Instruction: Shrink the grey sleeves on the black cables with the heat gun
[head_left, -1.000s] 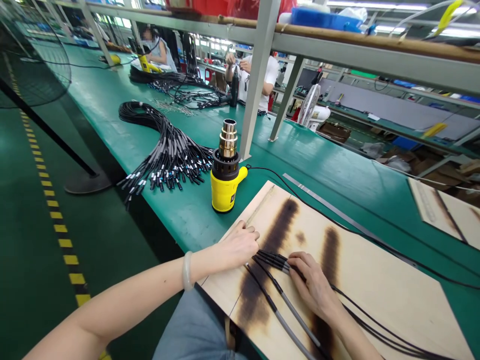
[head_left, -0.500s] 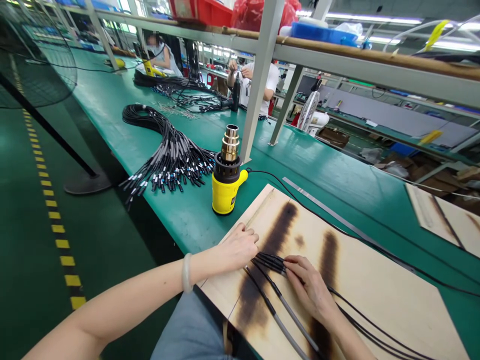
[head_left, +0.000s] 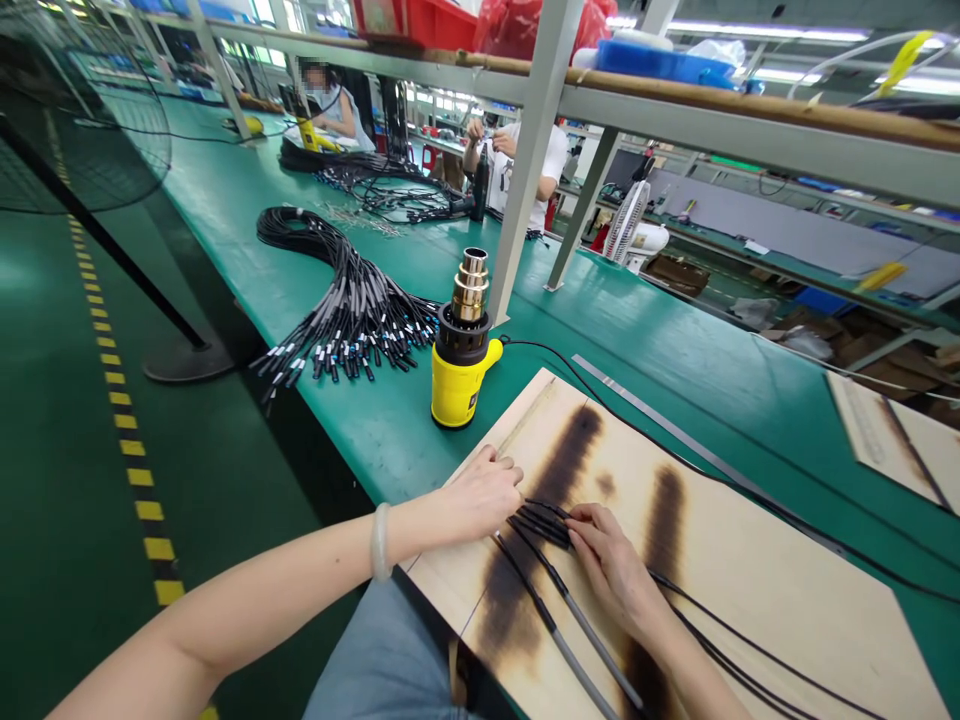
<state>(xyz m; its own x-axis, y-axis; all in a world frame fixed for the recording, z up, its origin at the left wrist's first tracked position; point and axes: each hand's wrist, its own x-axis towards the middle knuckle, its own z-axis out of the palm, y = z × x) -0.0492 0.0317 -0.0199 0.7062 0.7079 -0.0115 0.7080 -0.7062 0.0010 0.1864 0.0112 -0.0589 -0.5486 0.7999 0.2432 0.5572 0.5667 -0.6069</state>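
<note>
Several black cables (head_left: 547, 528) lie side by side on a scorched wooden board (head_left: 772, 600). My left hand (head_left: 484, 495), a pale bangle at its wrist, is closed at their left ends, and its fingers hide the tips. With thumb and fingers together, my right hand (head_left: 611, 560) pinches a black cable at the right of the group. Two cables with grey sleeving (head_left: 581, 625) run apart from the rest, toward the board's near edge. Beyond the board a yellow heat gun (head_left: 457, 375) stands upright, its metal nozzle pointing up.
A large bundle of black cables (head_left: 352, 310) spreads over the green table (head_left: 390, 440). The heat gun's cord and a metal ruler (head_left: 652, 410) lie behind the board. A shelf post (head_left: 532, 160) rises nearby. Two people sit farther back, and a floor fan (head_left: 180, 355) stands left.
The view has shifted slightly, moving everything a little to the right. One cable at my right fingertips now sits a bit apart from the group. Both hands stay at the cables.
</note>
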